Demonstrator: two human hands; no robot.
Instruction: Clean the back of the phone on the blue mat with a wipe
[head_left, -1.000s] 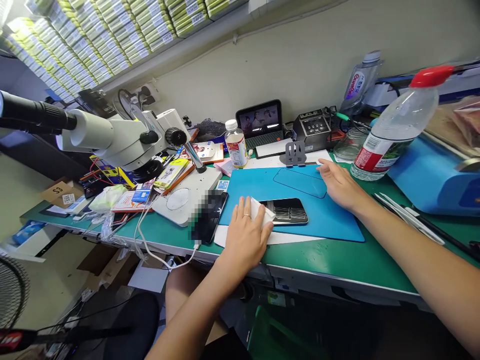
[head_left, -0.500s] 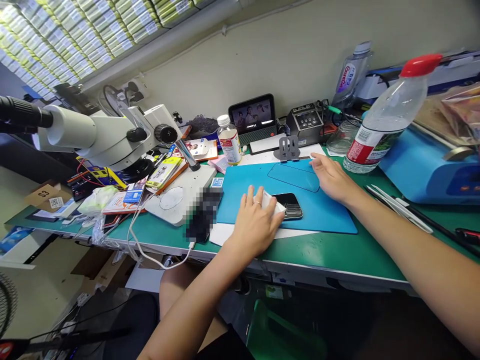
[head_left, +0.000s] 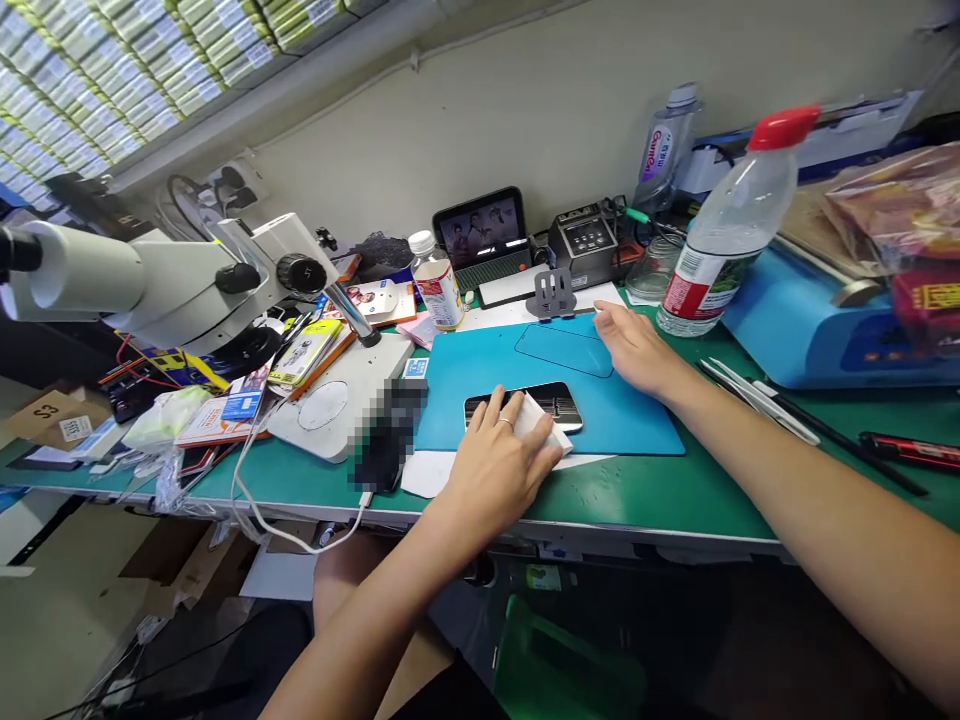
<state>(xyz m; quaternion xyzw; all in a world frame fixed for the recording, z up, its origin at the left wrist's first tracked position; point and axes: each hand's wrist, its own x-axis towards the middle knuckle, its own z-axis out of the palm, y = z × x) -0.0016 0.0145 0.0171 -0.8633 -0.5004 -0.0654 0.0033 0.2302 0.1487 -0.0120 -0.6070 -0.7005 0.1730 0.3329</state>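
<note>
My left hand (head_left: 495, 450) presses a folded white wipe (head_left: 549, 425) onto the glass of a phone (head_left: 561, 398). Its fingers spread across the phone's left part and hide some of it. The phone lies flat on a blue mat (head_left: 465, 357), its dark glass reflecting light. My right hand (head_left: 634, 345) hovers at the mat's right side, fingers curled together around a small white bit at their tips, too small to name. Just left of that hand, a thin black phone-shaped outline (head_left: 564, 350) rests on the mat; whether it is a clear glass or a bare frame cannot be told.
A microscope (head_left: 187, 280) stands left, a pixelated dark object (head_left: 386, 435) beside the mat. Behind are a bottle (head_left: 436, 285), a small screen (head_left: 484, 225) and a grey stand (head_left: 553, 293). Right are a red-capped bottle (head_left: 731, 225), a blue machine (head_left: 802, 320) and pen-like tools (head_left: 765, 400).
My left hand has slid the wipe over the phone, and its fingers now cover the phone's left side. More of the phone shows. The view has shifted slightly right; my right hand keeps its place.
</note>
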